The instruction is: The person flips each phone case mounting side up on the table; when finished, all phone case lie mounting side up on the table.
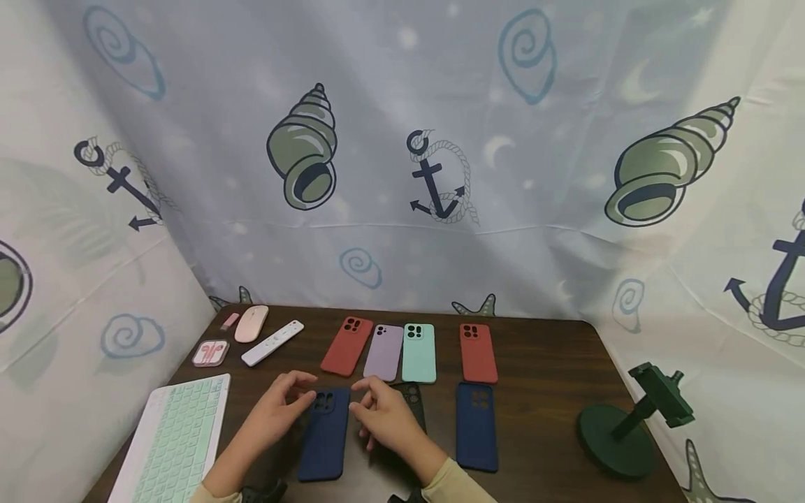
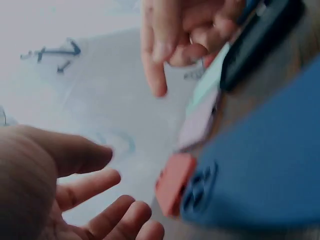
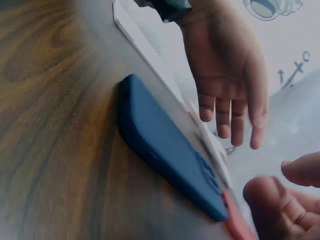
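Note:
A dark blue phone case (image 1: pixel 325 441) lies back side up on the table between my two hands. My left hand (image 1: pixel 274 411) hovers at its left upper side, fingers loosely bent and holding nothing. On the other side my right hand (image 1: pixel 386 418) is held over a black phone case (image 1: pixel 413 399), partly covering it. Its fingers are loosely curled with nothing between them. In the right wrist view a gap shows between the blue phone case (image 3: pixel 167 145) and the left hand (image 3: pixel 227 75) above it.
Behind stand out a red phone case (image 1: pixel 348 347), a lilac one (image 1: pixel 383 355), a mint one (image 1: pixel 418 354) and another red one (image 1: pixel 478 353). A second blue case (image 1: pixel 476 429) lies right, a green stand (image 1: pixel 619 440) farther right. A keyboard (image 1: pixel 176 436), remote (image 1: pixel 272 343) and mouse (image 1: pixel 251 323) lie left.

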`<state>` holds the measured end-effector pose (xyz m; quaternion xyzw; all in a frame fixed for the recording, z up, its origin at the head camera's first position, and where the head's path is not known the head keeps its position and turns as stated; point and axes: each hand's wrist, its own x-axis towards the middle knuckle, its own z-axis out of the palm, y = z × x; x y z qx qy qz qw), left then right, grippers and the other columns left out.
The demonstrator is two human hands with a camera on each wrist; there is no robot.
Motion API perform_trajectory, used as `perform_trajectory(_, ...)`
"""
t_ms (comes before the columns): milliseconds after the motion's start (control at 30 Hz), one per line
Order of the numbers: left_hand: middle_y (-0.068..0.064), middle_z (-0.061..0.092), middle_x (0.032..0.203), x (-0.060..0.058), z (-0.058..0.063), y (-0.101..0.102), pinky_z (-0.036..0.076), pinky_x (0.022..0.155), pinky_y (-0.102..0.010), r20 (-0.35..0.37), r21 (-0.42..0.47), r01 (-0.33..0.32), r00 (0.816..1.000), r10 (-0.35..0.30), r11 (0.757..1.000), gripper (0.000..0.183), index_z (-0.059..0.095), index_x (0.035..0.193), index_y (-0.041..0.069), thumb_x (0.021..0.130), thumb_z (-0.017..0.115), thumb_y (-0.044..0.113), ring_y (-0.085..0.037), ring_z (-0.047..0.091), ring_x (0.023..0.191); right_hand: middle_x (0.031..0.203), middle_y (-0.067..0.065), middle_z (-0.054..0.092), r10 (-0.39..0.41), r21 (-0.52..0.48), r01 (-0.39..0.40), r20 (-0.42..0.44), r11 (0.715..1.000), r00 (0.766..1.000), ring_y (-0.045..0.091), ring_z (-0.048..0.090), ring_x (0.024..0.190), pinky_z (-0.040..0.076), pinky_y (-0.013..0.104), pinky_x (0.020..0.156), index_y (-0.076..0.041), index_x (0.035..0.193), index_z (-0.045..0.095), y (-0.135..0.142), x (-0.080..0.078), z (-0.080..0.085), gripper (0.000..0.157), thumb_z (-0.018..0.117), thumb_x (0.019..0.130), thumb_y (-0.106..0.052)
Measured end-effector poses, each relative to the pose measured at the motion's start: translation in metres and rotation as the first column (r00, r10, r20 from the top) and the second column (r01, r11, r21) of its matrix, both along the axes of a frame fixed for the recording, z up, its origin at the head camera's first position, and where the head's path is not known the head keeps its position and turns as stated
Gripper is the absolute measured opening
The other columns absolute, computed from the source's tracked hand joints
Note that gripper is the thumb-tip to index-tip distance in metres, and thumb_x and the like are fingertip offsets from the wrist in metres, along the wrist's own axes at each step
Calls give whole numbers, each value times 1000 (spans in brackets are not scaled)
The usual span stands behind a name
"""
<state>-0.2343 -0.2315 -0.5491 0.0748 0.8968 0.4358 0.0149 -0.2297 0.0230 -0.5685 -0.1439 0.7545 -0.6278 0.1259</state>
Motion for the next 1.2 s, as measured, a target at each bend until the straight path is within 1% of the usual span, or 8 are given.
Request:
perform_trajectory(100, -11, 58, 123, -5, -11, -7, 52, 81, -30, 26, 33, -19, 1000, 18, 999, 29, 64, 125, 13, 98, 68, 20, -20, 61, 103, 81, 12, 68, -20, -50, 22, 38, 999, 999, 23, 66, 50, 55, 45, 44, -21, 124, 60, -12, -4, -7, 29, 69, 97, -21)
perform_trajectory(267, -12, 58, 113, -9, -25, -17, 53, 64, -29, 35, 115, -18, 999, 14, 993, 26, 64, 121, 10, 97, 69, 18, -17, 62, 81, 81, 12, 68, -79, -51, 82, 63, 995, 995, 23, 66, 47, 55, 44, 45, -11, 127, 54, -28, -4, -20, 33, 68, 97, -17)
perform_trajectory(400, -13, 64, 109, -8, -39, -27, 52, 67, -26, 18, 136, 66, 997, -69, 988, 24, 65, 117, 9, 95, 72, 15, -12, 62, 80, 79, 3, 65, -86, 11, 86, 37, 996, 996, 21, 66, 48, 55, 38, 45, -11, 128, 52, -36, 1, -27, 37, 69, 96, -15)
perform_trajectory(500, -15, 66, 113, -8, -50, -31, 53, 73, -24, -2, 147, 175, 984, -177, 974, 26, 64, 119, 8, 94, 72, 12, -10, 63, 86, 75, -1, 63, -82, 65, 81, 13, 995, 997, 19, 64, 47, 54, 34, 44, -11, 130, 51, -37, 4, -29, 38, 68, 96, -13)
perform_trajectory(600, -18, 65, 116, -7, -57, -32, 54, 76, -24, -20, 181, 242, 970, -242, 953, 30, 63, 121, 5, 93, 72, 10, -12, 65, 89, 74, -2, 63, -85, 103, 83, 11, 991, 996, 18, 63, 47, 53, 32, 43, -8, 133, 52, -35, 6, -31, 40, 67, 96, -11)
perform_trajectory(733, -20, 62, 120, -8, -60, -32, 55, 78, -24, -33, 202, 279, 960, -278, 939, 33, 62, 125, 4, 94, 71, 10, -11, 65, 91, 75, 0, 65, -101, 116, 98, 17, 988, 995, 18, 63, 46, 53, 33, 43, -5, 135, 54, -32, 6, -32, 41, 66, 96, -12)
perform_trajectory(1000, -17, 59, 124, -13, -60, -36, 55, 78, -24, -43, 190, 286, 958, -283, 939, 35, 63, 128, 8, 94, 71, 10, -11, 65, 92, 77, 1, 67, -110, 88, 106, 37, 990, 993, 20, 65, 48, 53, 34, 43, -5, 133, 59, -34, 2, -29, 41, 69, 93, -7)
perform_trajectory(1200, -18, 58, 124, -15, -60, -36, 55, 79, -24, -50, 205, 304, 952, -300, 930, 38, 62, 131, 9, 94, 71, 10, -17, 66, 93, 78, 1, 65, -109, 56, 105, 63, 993, 992, 22, 64, 49, 53, 37, 42, -13, 134, 60, -32, -4, -29, 42, 68, 94, -7)
